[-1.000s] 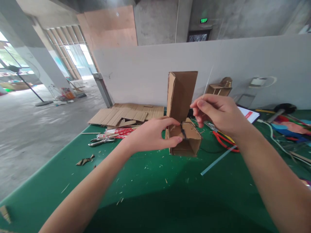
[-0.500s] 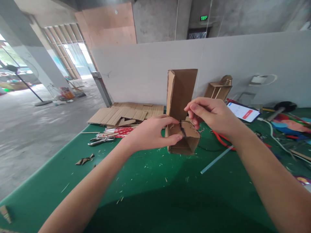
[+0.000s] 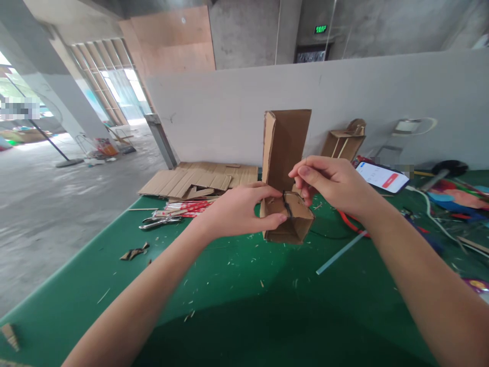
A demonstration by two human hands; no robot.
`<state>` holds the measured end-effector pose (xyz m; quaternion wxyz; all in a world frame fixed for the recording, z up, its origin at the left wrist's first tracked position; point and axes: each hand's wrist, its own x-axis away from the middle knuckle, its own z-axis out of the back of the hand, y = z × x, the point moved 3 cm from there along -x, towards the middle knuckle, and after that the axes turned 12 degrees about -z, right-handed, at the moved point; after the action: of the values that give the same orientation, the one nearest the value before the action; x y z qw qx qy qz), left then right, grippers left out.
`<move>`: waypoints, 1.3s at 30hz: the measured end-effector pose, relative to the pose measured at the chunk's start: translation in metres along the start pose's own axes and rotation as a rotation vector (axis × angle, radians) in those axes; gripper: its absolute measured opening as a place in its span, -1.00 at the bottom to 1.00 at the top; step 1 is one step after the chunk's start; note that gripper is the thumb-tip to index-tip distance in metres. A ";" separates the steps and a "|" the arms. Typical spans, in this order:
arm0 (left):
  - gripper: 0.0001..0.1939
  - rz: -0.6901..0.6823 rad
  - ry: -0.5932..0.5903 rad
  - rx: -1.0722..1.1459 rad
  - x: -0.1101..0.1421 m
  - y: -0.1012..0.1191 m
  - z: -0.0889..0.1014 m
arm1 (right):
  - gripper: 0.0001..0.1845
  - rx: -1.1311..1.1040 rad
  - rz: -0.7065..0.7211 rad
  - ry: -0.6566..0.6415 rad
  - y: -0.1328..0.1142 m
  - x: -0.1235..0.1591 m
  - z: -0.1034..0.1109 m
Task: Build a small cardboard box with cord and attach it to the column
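A cardboard structure (image 3: 289, 145) with a tall upright back and a low, open-fronted box (image 3: 296, 224) at its base stands on the green table. A black cord (image 3: 287, 205) lies across the top of the low box. My left hand (image 3: 244, 209) is closed on the box from the left, thumb and fingertips beside the cord. Just right of the upright, my right hand (image 3: 324, 181) hovers over the box with its fingers curled into a pinch. Whether a thin piece is between those fingers cannot be made out.
Flat cardboard sheets (image 3: 191, 178) and metal pliers (image 3: 160, 221) lie at the left. A lit phone (image 3: 382, 176), a white cable (image 3: 428, 209) and a translucent strip (image 3: 340, 253) are on the right. Another cardboard piece (image 3: 346, 142) leans near the pale wall (image 3: 229, 112). Scraps dot the table (image 3: 248, 306).
My right hand has shifted very slightly, still pinched above the box. My left hand keeps its place on the cardboard, and the rest looks the same.
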<state>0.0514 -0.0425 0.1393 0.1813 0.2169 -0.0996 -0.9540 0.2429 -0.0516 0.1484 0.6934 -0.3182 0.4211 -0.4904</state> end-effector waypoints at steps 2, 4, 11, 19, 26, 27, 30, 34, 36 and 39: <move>-0.52 0.006 0.004 0.002 0.000 -0.001 0.000 | -0.74 -0.002 -0.002 -0.008 0.001 0.000 -0.001; -0.52 0.006 0.013 0.001 0.000 -0.002 0.000 | -0.74 -0.016 -0.004 0.000 0.001 -0.001 -0.001; -0.54 0.007 0.034 0.016 0.000 -0.003 0.001 | -0.73 -0.063 -0.029 0.020 0.001 0.000 0.004; -0.55 0.011 0.041 0.003 0.000 -0.002 0.002 | -0.72 -0.050 -0.035 0.005 0.005 -0.001 0.001; -0.56 0.007 0.039 0.015 0.000 -0.004 0.002 | -0.73 -0.089 -0.047 0.012 0.008 -0.002 0.005; -0.55 0.005 0.034 0.017 0.000 -0.005 0.002 | -0.73 -0.084 -0.047 0.010 0.008 -0.002 0.004; -0.55 0.002 0.020 0.020 0.000 -0.005 0.001 | -0.73 -0.062 -0.054 -0.003 0.009 -0.002 0.002; -0.56 0.012 0.020 0.012 0.000 -0.007 0.001 | -0.72 -0.062 -0.058 -0.010 0.008 -0.002 0.001; -0.55 0.013 0.022 0.009 0.000 -0.007 0.001 | -0.73 -0.074 -0.052 0.004 0.008 -0.002 0.003; -0.55 0.006 0.025 0.014 0.001 -0.008 0.001 | -0.72 -0.081 -0.045 0.013 0.008 -0.001 0.004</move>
<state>0.0481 -0.0357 0.1378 0.1839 0.2298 -0.1048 -0.9500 0.2492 -0.0477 0.1442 0.6661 -0.3519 0.4381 -0.4905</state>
